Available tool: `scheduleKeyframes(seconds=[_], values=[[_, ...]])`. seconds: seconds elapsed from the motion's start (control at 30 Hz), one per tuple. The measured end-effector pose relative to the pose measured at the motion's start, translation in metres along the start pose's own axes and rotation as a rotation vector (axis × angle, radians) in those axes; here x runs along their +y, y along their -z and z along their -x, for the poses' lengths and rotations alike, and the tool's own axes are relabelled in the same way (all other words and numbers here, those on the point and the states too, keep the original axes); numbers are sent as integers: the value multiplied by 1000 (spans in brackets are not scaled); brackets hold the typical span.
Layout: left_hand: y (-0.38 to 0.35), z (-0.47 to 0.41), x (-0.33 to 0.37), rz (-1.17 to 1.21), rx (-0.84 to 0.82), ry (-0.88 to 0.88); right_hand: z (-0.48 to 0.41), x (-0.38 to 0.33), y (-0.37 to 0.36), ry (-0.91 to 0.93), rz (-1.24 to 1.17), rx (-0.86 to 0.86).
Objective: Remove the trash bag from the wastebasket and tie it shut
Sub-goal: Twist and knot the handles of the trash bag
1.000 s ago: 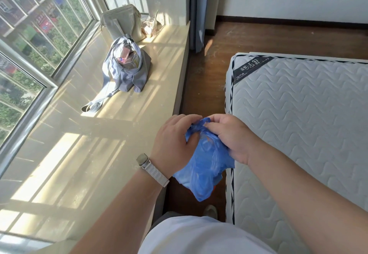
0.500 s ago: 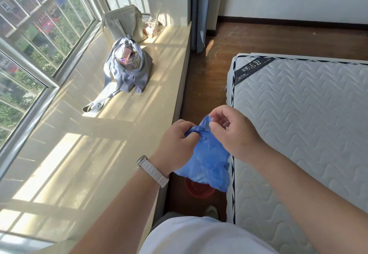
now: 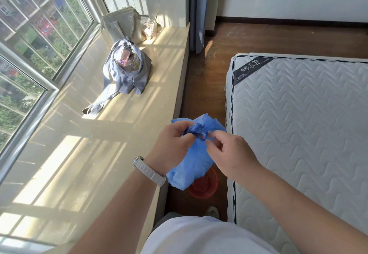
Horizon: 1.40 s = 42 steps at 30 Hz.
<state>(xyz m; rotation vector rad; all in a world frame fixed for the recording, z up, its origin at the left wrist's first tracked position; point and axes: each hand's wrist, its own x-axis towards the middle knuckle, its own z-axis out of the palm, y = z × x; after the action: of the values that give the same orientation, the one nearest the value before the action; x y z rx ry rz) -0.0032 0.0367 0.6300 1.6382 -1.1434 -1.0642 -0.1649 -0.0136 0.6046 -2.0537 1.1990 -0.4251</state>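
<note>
A blue plastic trash bag hangs in the air between the windowsill and the mattress, its top twisted into a bunch. My left hand, with a white watch on the wrist, grips the bag's twisted neck from the left. My right hand pinches the twisted end with thumb and forefinger from the right. Below the bag, on the floor, stands a red wastebasket, partly hidden by the bag.
A wide stone windowsill runs along the left, with a grey cloth bag and a beige bag on it. A white quilted mattress fills the right. A narrow strip of wooden floor lies between them.
The bag has risen from lower between my hands. Its top is now twisted into a tight bunch, and my right hand has shifted from covering the top to pinching its end.
</note>
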Motion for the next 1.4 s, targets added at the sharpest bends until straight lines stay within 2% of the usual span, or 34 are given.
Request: scheduleKeyframes(seconds=[0.1, 0.2, 0.4, 0.63, 0.7, 0.87, 1.2, 1.4], values=[[1, 1, 1, 57, -40, -5, -5, -4, 4, -134, -293, -68], [1, 1, 0, 54, -50, -2, -7, -9, 11, -178, -526, -132], [0, 1, -1, -143, -56, -50, -12, -5, 16, -177, -512, -40], [13, -1, -9, 106, -188, 38, -14, -2, 21, -159, -523, 10], [13, -3, -11, 87, -149, 48, -14, -2, 21, -161, -536, 23], [7, -5, -11, -32, 79, 13, -13, -2, 19, -159, -545, 22], [10, -3, -13, 210, 184, -99, -13, -5, 22, -151, -581, 34], [13, -4, -17, 339, 371, 9, -17, -2, 22, -201, -595, 137]])
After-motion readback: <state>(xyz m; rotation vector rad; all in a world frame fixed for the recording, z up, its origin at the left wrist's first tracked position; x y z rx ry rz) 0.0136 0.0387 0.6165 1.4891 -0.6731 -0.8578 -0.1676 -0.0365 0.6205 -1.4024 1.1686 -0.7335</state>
